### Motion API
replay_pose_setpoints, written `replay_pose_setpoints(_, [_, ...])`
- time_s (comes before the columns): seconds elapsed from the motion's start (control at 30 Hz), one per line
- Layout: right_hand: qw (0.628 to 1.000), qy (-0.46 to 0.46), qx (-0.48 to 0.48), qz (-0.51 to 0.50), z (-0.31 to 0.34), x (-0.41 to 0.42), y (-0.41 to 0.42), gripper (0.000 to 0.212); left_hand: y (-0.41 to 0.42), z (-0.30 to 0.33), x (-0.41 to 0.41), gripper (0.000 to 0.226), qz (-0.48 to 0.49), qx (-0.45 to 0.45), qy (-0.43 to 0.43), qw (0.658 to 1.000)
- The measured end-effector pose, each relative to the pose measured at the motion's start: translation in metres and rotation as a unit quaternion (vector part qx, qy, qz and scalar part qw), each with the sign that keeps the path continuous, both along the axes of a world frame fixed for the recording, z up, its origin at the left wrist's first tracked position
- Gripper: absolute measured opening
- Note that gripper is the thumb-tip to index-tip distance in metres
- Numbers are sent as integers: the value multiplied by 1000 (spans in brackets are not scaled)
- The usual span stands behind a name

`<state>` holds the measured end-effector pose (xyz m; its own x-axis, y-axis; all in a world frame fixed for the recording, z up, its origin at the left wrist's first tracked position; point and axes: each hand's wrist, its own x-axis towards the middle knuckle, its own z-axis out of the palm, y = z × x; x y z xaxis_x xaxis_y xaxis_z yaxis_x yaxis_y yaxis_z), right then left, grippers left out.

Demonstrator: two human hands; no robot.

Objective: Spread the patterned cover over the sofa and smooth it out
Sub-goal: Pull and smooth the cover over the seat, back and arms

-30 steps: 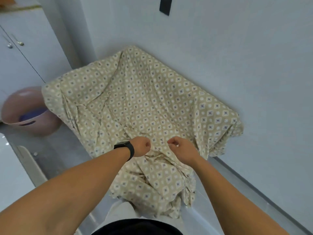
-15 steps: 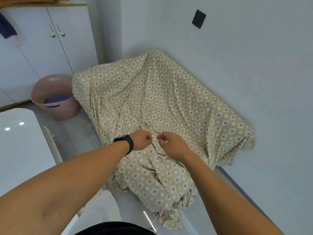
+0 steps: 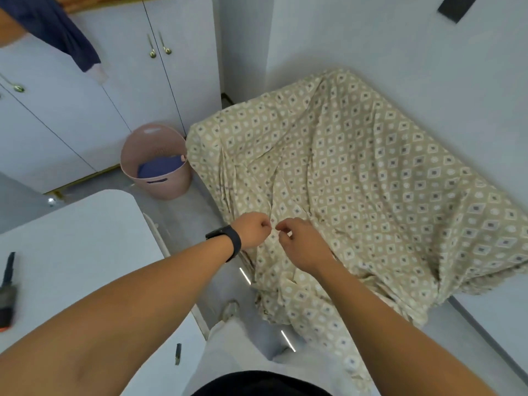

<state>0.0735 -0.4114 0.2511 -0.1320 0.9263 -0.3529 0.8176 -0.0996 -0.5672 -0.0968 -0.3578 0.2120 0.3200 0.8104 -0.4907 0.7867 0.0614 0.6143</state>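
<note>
Head view, first question: what holds what?
— A pink bucket (image 3: 160, 167) stands on the floor between the white cupboards (image 3: 85, 110) and the sofa; inside it lies a folded blue cloth (image 3: 158, 168).

— Any writing to read?
— Faint marks show on the bucket's inner wall, too blurred to read. Nothing else legible.

— And the hands?
— Both arms reach forward and down, the two hands nearly touching each other over the front of the seat. The left hand (image 3: 253, 228), with a dark watch (image 3: 228, 241) on its wrist, is curled into a fist on a ridge of the cover (image 3: 357, 181). The right hand (image 3: 303, 244) pinches the same ridge between thumb and bent fingers.

— Where is the cover?
— Draped over the whole sofa against the wall, wrinkled across the seat, its front edge hanging down to the floor near the person's legs.
</note>
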Motion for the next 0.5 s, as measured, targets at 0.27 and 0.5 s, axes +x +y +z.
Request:
replay_pose_setpoints(0.27, [1000,-26,-8,4,-16,-4,48,30,26,-40,-18,25,63,-62,-2,996])
replay_pose_setpoints(0.5, [1000,11,6,28,-13,29,88,32,88,-34,10,22,44,-69,49,995])
